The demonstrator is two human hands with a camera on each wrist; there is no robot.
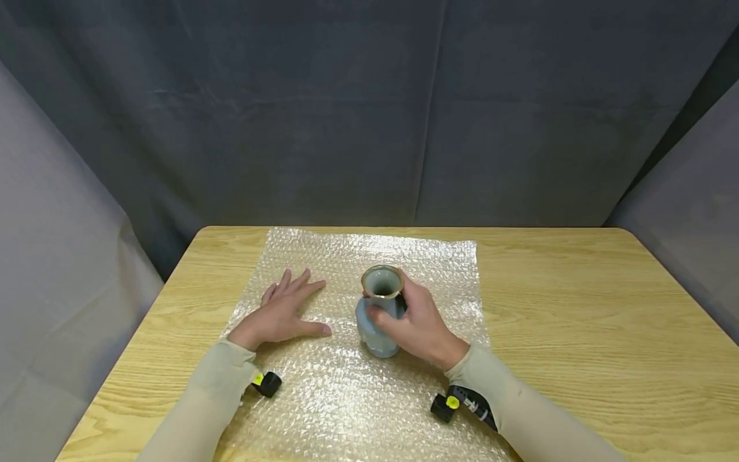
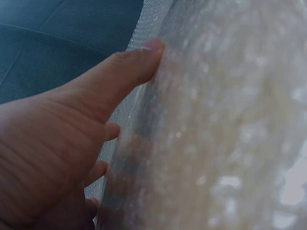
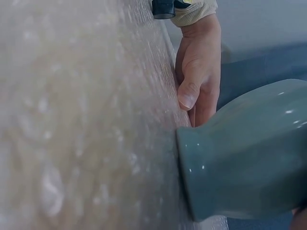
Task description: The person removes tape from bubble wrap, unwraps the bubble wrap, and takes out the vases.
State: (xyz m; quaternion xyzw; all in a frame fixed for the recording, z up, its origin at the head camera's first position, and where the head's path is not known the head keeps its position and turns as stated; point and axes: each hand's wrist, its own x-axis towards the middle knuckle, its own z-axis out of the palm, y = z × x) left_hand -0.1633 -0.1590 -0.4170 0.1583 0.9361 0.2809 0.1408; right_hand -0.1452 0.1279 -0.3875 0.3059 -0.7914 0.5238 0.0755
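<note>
A pale blue-green glazed vase (image 1: 378, 324) with a brown-gold rim stands upright on a sheet of bubble wrap (image 1: 323, 398). My right hand (image 1: 424, 324) grips the vase near its neck, thumb on the near side and fingers wrapping behind, partly hidden by it. To the left of the vase, my left hand (image 1: 283, 314) lies on the bubble wrap with fingers spread and thumb stretched toward the vase. In the right wrist view the base of the vase (image 3: 240, 153) is right at the wrap. The left wrist view has the left thumb (image 2: 120, 72) against the wrap's surface.
The bubble wrap lies over the middle of a light wooden table (image 1: 589, 308). A dark grey curtain (image 1: 346, 115) hangs behind the table's back edge, with pale cloth panels (image 1: 58, 289) at both sides. Each wrist carries a small black camera (image 1: 269, 384).
</note>
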